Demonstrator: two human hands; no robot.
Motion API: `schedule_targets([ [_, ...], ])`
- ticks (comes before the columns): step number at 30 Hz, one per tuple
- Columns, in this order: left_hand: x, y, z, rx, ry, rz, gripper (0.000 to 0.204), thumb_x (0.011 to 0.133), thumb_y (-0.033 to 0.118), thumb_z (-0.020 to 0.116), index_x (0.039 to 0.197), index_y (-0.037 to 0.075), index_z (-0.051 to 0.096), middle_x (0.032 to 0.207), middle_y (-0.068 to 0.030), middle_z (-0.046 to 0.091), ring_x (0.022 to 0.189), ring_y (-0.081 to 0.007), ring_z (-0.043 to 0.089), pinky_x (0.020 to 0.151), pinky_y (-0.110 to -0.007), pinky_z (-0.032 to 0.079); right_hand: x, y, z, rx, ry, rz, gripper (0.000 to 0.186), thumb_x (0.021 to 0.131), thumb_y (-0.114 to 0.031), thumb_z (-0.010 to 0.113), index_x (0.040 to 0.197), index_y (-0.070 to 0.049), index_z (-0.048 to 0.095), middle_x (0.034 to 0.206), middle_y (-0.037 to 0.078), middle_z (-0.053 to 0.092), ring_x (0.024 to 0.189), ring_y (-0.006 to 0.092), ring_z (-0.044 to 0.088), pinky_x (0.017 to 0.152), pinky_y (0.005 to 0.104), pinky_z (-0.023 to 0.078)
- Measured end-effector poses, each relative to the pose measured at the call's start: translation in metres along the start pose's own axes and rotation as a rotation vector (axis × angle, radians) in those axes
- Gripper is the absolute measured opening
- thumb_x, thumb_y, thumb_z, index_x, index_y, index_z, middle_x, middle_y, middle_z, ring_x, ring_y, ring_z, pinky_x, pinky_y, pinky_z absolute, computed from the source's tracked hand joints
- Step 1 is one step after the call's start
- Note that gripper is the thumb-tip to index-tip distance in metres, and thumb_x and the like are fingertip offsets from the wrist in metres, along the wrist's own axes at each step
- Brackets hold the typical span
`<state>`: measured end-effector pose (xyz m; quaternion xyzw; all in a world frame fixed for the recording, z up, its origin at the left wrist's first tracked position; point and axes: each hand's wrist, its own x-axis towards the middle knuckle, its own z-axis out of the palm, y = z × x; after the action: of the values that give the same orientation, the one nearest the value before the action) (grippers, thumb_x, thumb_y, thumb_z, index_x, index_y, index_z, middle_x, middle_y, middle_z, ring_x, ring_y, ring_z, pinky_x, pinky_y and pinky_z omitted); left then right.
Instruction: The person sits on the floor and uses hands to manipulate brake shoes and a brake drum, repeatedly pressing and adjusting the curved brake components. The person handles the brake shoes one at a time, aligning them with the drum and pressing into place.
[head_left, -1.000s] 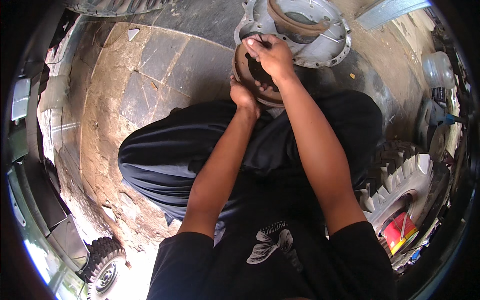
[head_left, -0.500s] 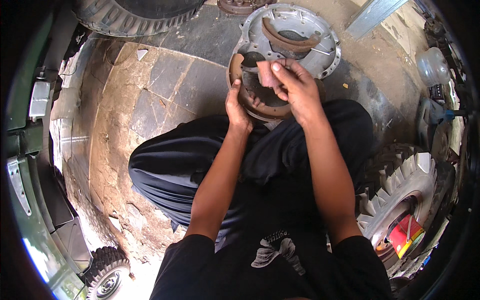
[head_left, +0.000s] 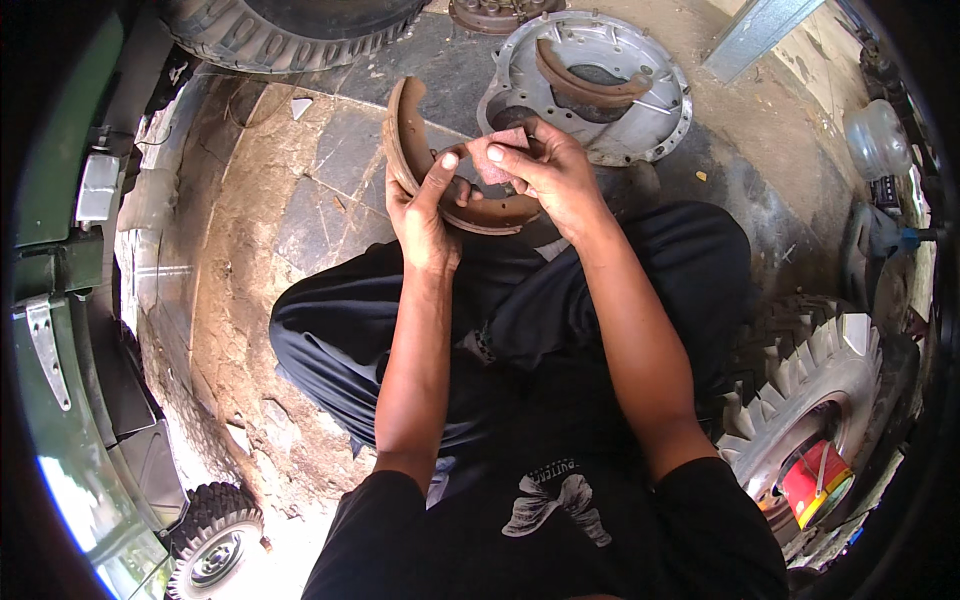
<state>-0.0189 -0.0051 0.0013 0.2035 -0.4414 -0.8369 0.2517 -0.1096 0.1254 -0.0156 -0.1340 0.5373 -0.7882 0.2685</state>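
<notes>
My left hand (head_left: 428, 212) is closed around a curved, brownish brake shoe (head_left: 402, 130), held tilted above my crossed legs. Between the thumb and fingers of my right hand (head_left: 555, 180) is a folded piece of reddish sandpaper (head_left: 500, 155). The sandpaper is close to the inner side of the shoe; whether it touches I cannot tell. Beyond my right hand lies a round grey metal housing (head_left: 640, 125) on the floor. A second brake shoe (head_left: 590, 88) rests on that housing.
A large tyre (head_left: 290, 40) lies at the far left, with a rusty round part (head_left: 500, 12) beside it. A metal post (head_left: 760, 35) stands at the far right. Near my right side are a treaded wheel (head_left: 810, 390) and a red and yellow can (head_left: 815, 480). A green vehicle body (head_left: 60, 180) borders the left.
The brake shoe has moved left and up in my left hand, away from the housing, and turned. My right hand has followed leftward with the sandpaper.
</notes>
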Motion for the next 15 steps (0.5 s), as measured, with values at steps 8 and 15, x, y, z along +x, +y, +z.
schedule_targets([
  [8,0.0,-0.002,-0.004,-0.017,-0.063,-0.014,0.03,0.088,0.001,0.073,0.112,0.002,0.055,0.091,-0.0102,0.065,0.065,-0.0173,0.059,0.061,-0.035,0.057,0.0,-0.002,0.0,-0.025,-0.058,-0.026,0.02,0.09,-0.013,0.078,0.103,-0.002,0.067,0.089,0.003,0.07,0.072,0.0079,0.06,0.063,0.0229,0.048],
  [15,-0.002,0.0,-0.003,-0.005,-0.109,-0.013,0.032,0.087,0.0,0.073,0.114,0.0,0.056,0.099,-0.0174,0.072,0.064,-0.0164,0.058,0.061,-0.035,0.055,0.006,0.009,0.0,-0.121,-0.024,-0.216,0.017,0.09,-0.01,0.078,0.101,0.0,0.071,0.093,0.006,0.076,0.085,0.009,0.069,0.075,0.0247,0.054],
])
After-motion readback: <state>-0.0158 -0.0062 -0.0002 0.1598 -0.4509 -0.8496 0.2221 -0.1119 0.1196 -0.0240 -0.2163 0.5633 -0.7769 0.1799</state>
